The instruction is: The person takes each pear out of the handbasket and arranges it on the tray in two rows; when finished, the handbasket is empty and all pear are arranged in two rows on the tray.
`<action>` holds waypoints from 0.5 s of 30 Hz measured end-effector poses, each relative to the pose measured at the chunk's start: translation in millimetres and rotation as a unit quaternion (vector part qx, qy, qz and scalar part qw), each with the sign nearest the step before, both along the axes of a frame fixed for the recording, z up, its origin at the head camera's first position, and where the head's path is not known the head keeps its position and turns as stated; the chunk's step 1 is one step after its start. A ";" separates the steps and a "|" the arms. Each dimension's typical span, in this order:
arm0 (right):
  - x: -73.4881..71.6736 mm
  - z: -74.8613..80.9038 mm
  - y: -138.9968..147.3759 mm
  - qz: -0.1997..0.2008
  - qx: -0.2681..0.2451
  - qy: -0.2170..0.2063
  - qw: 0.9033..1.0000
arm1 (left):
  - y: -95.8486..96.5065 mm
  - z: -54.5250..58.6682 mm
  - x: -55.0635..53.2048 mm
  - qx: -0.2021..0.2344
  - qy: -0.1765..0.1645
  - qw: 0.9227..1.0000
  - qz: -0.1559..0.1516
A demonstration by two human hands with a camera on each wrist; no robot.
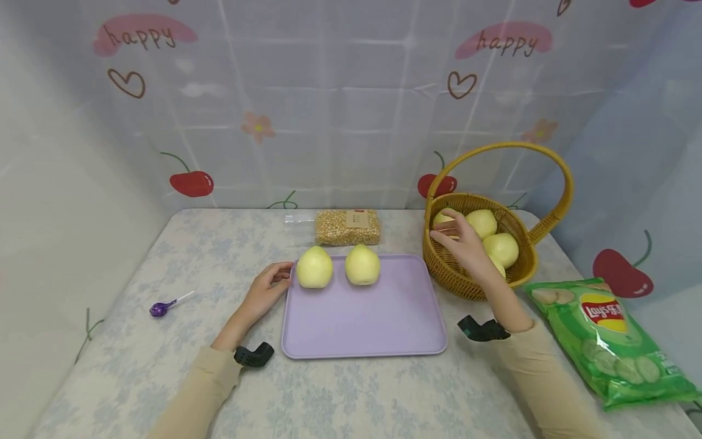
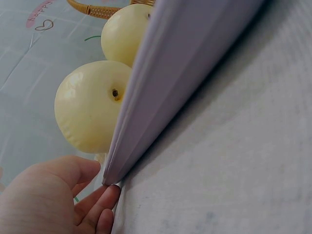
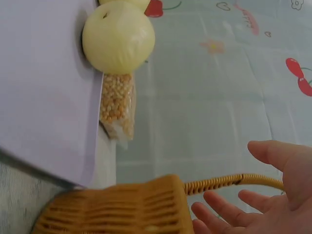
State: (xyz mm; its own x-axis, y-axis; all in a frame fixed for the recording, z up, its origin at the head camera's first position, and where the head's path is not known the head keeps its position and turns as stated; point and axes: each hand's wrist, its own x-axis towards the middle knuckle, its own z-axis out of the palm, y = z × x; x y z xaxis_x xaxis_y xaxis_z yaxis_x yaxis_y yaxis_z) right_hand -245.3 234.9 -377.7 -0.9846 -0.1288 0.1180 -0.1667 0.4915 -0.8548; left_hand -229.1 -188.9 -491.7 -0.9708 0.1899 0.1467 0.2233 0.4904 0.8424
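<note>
My left hand [image 1: 267, 286] is at the far left corner of the lilac tray [image 1: 362, 323]. In the left wrist view, the tray's corner lies between its thumb and curled fingers. Two round pale-yellow fruits, a left one [image 1: 314, 267] and a right one [image 1: 362, 266], sit along the tray's far side. Over the wicker basket [image 1: 452, 283] hovers my right hand [image 1: 466, 244], thumb and fingers spread apart with nothing between them. Several similar fruits [image 1: 501, 250] lie in the basket, partly hidden by that hand and wrist.
Behind the tray lies a clear bag of yellow kernels [image 1: 342, 228]. A purple-wrapped lollipop [image 1: 160, 309] lies at the left. To the right is a green chip bag [image 1: 614, 341]. The basket's tall handle [image 1: 507, 145] arches above its rim. A printed curtain [image 1: 340, 122] hangs behind the table.
</note>
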 end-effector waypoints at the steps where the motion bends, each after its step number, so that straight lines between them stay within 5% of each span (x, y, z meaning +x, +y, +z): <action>1: 1.5 0.7 5.9 -0.004 0.001 0.000 1.000 | 0.2 0.4 0.1 0.000 0.000 1.000 0.001; 8: 13.4 1.1 43.8 -0.039 0.024 -0.003 0.999 | 4.4 6.5 4.3 0.008 0.004 1.000 0.001; 15: 23.4 -6.7 67.2 -0.077 0.031 0.000 0.997 | 11.4 37.1 22.2 0.007 0.006 1.000 -0.009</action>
